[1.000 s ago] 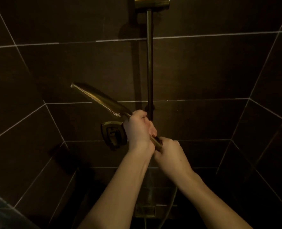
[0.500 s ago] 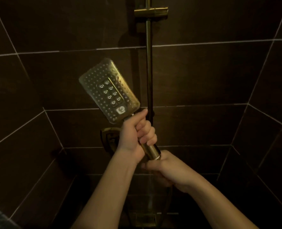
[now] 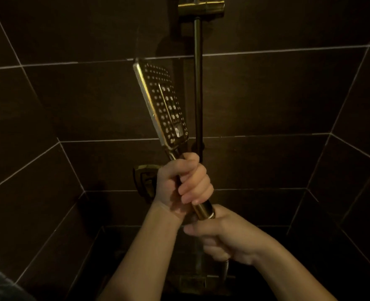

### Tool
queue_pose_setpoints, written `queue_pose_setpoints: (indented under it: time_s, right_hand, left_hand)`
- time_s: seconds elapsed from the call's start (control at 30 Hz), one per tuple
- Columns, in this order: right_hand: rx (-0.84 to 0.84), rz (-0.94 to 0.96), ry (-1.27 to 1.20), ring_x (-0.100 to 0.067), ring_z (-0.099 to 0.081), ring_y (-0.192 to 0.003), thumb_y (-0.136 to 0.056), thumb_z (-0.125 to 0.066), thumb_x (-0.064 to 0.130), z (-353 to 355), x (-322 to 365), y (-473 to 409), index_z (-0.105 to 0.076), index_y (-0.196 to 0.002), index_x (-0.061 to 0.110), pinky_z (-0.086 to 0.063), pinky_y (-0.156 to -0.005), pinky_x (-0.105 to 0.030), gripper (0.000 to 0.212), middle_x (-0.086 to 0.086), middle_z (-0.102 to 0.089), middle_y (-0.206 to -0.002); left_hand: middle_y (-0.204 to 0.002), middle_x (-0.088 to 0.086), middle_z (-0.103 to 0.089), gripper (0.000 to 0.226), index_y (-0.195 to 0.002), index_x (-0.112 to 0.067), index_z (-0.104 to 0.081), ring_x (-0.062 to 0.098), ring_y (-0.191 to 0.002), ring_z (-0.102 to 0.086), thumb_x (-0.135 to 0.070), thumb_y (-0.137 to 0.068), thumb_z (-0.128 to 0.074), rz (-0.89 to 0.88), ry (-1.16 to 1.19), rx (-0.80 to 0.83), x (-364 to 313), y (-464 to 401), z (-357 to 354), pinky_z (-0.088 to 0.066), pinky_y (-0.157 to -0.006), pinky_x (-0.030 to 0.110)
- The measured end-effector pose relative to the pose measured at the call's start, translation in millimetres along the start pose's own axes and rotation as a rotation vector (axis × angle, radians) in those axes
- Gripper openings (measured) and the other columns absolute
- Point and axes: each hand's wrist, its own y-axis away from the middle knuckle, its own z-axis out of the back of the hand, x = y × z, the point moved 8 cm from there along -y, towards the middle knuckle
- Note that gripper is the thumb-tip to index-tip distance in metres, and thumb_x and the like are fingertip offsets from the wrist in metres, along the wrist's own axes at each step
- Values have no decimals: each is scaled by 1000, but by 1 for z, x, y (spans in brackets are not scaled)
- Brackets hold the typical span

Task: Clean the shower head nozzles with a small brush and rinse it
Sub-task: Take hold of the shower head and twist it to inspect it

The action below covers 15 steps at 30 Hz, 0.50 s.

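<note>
Left hand (image 3: 183,181) has its grip round the shower head (image 3: 162,105) handle, right hand (image 3: 225,237) gripping the hose (image 3: 225,268) end below.

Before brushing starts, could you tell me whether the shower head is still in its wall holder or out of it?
Out: the left hand grips the shower head by its handle, away from the slide bar.

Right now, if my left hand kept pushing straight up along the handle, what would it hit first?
The left hand grips the gold handle just below the square gold shower head, so it would likely meet that head's base first; the dark vertical rail stands beside, depth unclear.
</note>
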Motion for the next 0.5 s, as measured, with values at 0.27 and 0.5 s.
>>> queue_pose_setpoints:
  time_s: [0.27,0.5]
  right_hand:
    - [-162,143,168,-11,-31,-39,-91,-64,17,3,22,8,-62,-79,17,-19,-39,-24,12,1,-38,-51]
    - [-500,327,439,-26,-63,-66,-89,-64,14,36,32,10,-69,-81,9,-52,-66,-40,10,-12,-69,-74]
  left_hand:
    - [-38,-4,-36,38,-58,-8,-59,9,-29,-34,-27,-84,-79,42,-235,-182,-3,-5,-16,-34,-35,19]
    - [-58,-1,-51,16,-83,-18,-62,14,-51,-52,-26,-90,-73,-230,-661,-868,-7,22,4,-49,-54,30]
